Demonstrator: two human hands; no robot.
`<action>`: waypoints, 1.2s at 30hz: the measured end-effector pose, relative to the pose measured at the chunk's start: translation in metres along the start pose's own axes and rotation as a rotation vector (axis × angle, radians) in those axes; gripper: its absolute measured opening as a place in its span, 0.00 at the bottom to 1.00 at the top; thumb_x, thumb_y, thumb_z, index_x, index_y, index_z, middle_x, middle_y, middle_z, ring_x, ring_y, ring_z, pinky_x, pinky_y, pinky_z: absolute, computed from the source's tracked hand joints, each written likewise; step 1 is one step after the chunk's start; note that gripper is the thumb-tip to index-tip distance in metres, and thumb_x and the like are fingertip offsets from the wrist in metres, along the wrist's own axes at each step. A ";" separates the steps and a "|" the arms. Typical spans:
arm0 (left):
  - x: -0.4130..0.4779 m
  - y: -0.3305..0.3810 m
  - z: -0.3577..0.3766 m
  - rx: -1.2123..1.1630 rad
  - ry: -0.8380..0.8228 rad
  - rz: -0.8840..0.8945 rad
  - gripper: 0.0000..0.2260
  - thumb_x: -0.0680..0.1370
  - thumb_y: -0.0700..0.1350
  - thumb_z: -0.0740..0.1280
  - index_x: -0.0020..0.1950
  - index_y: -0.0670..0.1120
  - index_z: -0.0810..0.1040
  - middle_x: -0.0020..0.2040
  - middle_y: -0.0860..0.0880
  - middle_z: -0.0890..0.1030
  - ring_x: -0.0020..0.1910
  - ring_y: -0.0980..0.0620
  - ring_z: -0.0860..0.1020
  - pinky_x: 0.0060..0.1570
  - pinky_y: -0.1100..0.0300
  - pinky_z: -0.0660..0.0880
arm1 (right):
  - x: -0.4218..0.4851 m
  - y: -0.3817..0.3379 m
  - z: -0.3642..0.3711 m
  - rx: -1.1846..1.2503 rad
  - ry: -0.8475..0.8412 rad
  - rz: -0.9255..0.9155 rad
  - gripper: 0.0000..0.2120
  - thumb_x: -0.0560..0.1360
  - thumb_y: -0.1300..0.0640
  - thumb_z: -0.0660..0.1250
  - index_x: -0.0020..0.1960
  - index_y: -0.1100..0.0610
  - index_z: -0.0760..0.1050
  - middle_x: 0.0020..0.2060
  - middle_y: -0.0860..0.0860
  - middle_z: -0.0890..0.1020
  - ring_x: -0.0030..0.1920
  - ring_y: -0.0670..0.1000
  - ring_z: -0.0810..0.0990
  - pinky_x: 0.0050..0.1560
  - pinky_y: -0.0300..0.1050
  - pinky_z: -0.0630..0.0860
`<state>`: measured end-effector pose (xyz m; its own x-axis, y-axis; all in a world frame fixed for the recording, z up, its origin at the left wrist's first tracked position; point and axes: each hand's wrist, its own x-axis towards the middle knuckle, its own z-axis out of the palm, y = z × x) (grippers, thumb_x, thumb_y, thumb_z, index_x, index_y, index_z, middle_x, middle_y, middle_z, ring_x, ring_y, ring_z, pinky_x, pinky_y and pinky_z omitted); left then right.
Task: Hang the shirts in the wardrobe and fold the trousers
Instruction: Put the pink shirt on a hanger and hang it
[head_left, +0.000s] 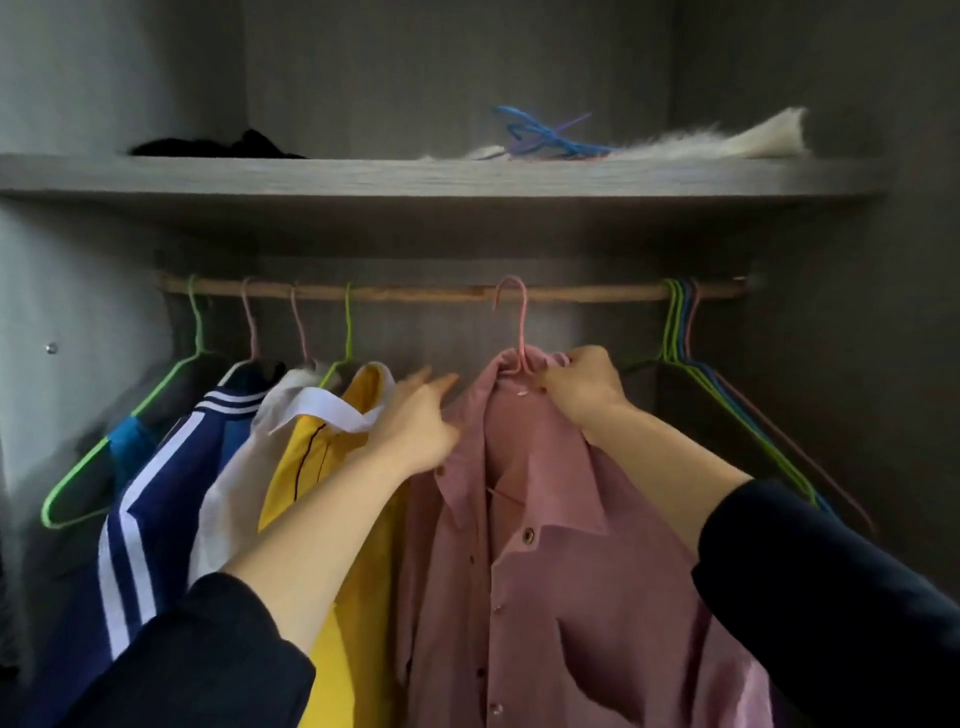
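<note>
A pink button shirt (545, 545) hangs on a pink hanger (511, 322) whose hook sits at the wooden rail (441, 293). My right hand (584, 387) grips the shirt's collar and the hanger neck. My left hand (421, 421) is blurred, its fingers extended along the pink shirt's left shoulder, beside a yellow shirt (332, 467). Left of that hang a white garment (249, 467) and a navy top with white stripes (156, 519).
Several bare hangers (680, 332) bunch at the rail's right end. A green hanger (130, 431) with a blue garment hangs far left. The shelf (415, 176) above holds blue hangers (540, 135), white fur and a dark cloth (218, 148).
</note>
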<state>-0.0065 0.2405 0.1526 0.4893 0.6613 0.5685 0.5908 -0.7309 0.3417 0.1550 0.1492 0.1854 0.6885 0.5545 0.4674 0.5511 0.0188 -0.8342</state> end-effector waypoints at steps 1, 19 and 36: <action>0.009 -0.004 -0.004 0.022 0.024 -0.001 0.28 0.77 0.50 0.66 0.76 0.49 0.62 0.77 0.42 0.60 0.76 0.45 0.57 0.73 0.54 0.55 | 0.008 -0.004 0.005 0.009 0.005 -0.008 0.12 0.72 0.57 0.70 0.51 0.64 0.80 0.44 0.59 0.81 0.47 0.58 0.80 0.43 0.47 0.72; 0.116 -0.077 -0.049 0.278 0.176 0.077 0.41 0.73 0.44 0.68 0.78 0.55 0.47 0.79 0.52 0.48 0.78 0.48 0.45 0.75 0.50 0.46 | 0.053 -0.016 0.110 0.069 -0.125 -0.022 0.03 0.72 0.63 0.68 0.40 0.58 0.75 0.32 0.50 0.77 0.32 0.48 0.75 0.27 0.37 0.69; 0.115 -0.076 -0.062 0.260 0.205 0.126 0.33 0.76 0.38 0.61 0.78 0.54 0.53 0.79 0.50 0.54 0.77 0.48 0.51 0.75 0.55 0.49 | 0.025 -0.018 0.150 0.159 -0.486 -0.047 0.26 0.82 0.41 0.49 0.62 0.60 0.72 0.54 0.55 0.79 0.50 0.51 0.78 0.47 0.38 0.73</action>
<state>-0.0350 0.3614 0.2378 0.4454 0.5021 0.7413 0.6907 -0.7195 0.0723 0.0913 0.2872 0.1683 0.3449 0.8723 0.3466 0.4717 0.1582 -0.8675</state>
